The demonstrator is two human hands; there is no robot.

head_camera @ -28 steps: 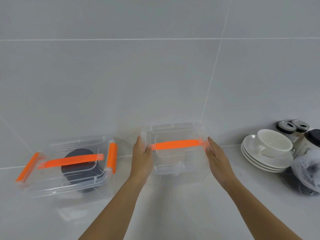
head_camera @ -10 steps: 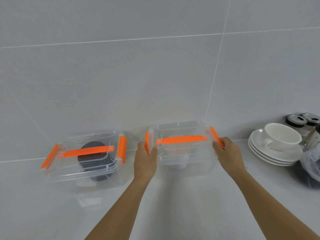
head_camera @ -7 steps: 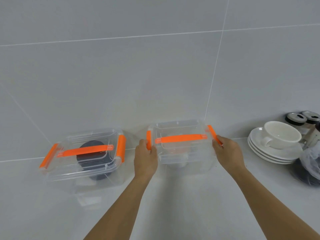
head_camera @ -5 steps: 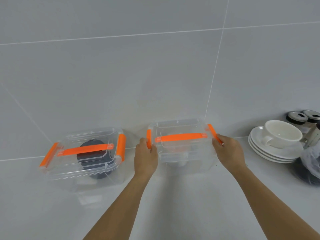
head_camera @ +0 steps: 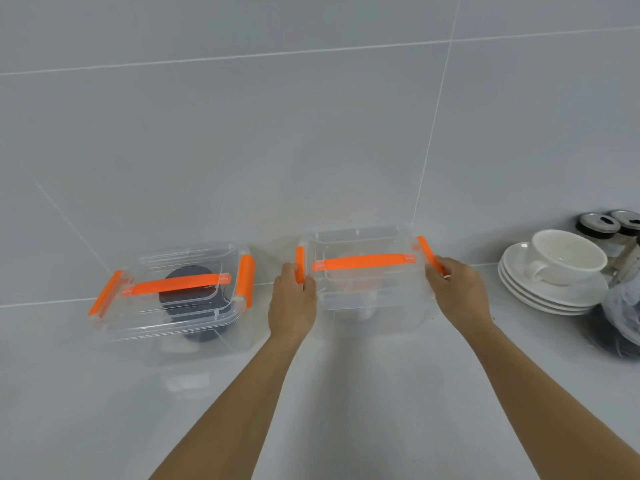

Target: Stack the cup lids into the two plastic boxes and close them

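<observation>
Two clear plastic boxes with orange handles and orange side clips stand against the tiled wall. The left box has its lid on and shows a stack of black cup lids inside. The right box also has its lid on, with pale lids faintly visible through it. My left hand presses its left orange clip with the thumb. My right hand holds the right orange clip, which stands tilted outward.
At the right, a white cup sits on stacked white saucers. Behind them stand two black-capped jars. A plastic bag with dark contents lies at the right edge. The grey wall rises directly behind the boxes.
My hands went from flat against the right box's sides to gripping its orange clips. The clips swung up against the lid's ends. The view shifted slightly.
</observation>
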